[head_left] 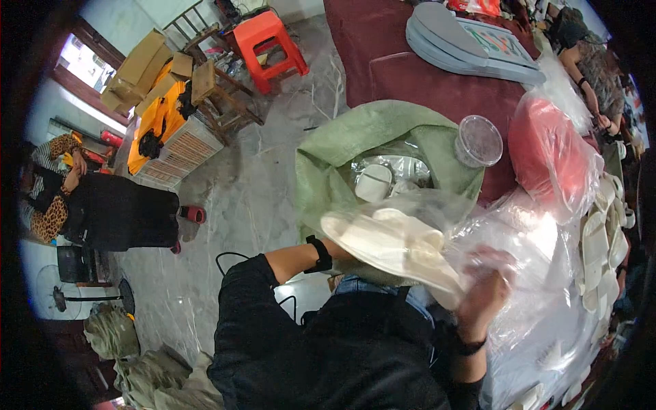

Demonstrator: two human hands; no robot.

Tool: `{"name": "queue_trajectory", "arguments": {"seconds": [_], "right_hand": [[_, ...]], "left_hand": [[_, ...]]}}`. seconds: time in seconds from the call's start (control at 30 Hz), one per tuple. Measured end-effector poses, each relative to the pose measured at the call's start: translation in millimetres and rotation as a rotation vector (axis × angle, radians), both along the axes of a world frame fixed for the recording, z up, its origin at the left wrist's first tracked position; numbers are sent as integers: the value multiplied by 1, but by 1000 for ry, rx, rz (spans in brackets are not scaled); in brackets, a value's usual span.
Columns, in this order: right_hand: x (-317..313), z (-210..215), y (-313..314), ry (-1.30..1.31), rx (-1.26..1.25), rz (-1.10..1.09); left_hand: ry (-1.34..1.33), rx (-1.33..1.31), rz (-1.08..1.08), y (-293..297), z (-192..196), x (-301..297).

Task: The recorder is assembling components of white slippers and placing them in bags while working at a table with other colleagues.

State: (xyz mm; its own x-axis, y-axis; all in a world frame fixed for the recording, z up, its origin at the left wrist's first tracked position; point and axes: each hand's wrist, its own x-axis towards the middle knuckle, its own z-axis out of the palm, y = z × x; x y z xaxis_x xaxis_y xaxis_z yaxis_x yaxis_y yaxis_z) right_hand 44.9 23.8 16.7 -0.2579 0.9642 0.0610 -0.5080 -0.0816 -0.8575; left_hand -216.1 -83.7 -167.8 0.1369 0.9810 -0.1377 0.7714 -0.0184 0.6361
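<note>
A pair of cream slippers [389, 242], soles stacked lengthwise, is held up in front of my body, with clear plastic film around its far side. My left hand [341, 251] grips the slippers at their left end; most of its fingers are hidden behind them. By the right end of the slippers is my right hand [486, 290], its fingers smeared by motion, next to clear plastic sheeting [526, 253]. Just beyond the slippers stands an open green woven sack [328, 147]. Inside the sack lie white slippers [374, 182] in clear plastic.
A round clear tub [478, 141] rests at the sack's right rim. The dark red table [437, 89] bears a grey-blue case [471, 44] and a red plastic-wrapped bundle [553, 147]. Several cream slippers [594, 246] lie far right. Other people are left and upper right; a red stool [270, 51] stands behind.
</note>
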Motion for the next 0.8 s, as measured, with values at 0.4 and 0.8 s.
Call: {"name": "queue_trajectory", "arguments": {"seconds": [0.4,0.8], "right_hand": [[-77,-96,19,-1081,1102,357],[-54,-129,12,-1118,862,748]], "left_hand": [[313,35,-208,2,27,5],[86,308,-140,-3,49,27]]}}
